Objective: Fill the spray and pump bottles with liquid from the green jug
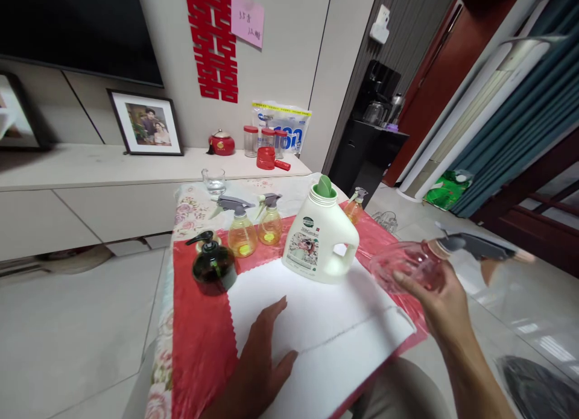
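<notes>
My right hand [446, 298] is wrapped round a clear pinkish spray bottle [407, 263] with a dark grey trigger head, tilted nearly on its side off the table's right edge. Its far end is smeared by motion. My left hand [265, 352] hovers over or rests on the white sheet [330, 346], thumb and fingers apart, with nothing in it. Beyond the sheet stands a cream detergent jug [312, 244], uncapped, a green spout in its neck. A dark pump bottle [214, 267] and two spray bottles with yellow liquid [242, 235] stand to its left.
Another spray bottle [353, 211] stands behind the jug. A glass cup [214, 181] sits at the table's back left. Red plastic [194, 340] covers the table under the sheet. On the cabinet behind are a red pot [221, 143], lidded jars and a framed photo [147, 123].
</notes>
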`<state>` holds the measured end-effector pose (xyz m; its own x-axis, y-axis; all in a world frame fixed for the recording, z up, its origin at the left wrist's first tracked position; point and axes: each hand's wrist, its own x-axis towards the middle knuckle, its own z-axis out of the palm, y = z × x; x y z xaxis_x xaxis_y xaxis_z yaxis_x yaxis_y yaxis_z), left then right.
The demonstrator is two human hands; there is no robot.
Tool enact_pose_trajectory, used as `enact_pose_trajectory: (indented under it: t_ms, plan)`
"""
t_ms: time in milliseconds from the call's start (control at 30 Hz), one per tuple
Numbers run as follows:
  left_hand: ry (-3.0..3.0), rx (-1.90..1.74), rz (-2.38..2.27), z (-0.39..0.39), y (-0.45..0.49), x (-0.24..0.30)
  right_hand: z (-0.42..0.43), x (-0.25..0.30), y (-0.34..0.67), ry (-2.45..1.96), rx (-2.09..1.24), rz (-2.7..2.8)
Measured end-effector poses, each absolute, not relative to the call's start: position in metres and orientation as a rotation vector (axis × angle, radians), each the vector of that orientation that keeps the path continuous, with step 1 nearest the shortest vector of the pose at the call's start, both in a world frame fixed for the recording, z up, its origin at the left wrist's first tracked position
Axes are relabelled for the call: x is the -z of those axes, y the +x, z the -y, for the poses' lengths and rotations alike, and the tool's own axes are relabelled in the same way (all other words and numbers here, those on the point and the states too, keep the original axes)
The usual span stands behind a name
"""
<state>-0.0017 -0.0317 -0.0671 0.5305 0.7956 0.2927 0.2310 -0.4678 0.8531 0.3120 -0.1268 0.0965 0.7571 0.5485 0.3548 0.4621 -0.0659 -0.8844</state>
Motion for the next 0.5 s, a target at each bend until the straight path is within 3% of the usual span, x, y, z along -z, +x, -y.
enact_pose_trajectory:
  t_ms: [500]
  plan:
    - [2.023,-1.014,-0.891,0.026,0.002,0.089,-0.019,-0.013,0.439,-1.994,0.136,0.487]
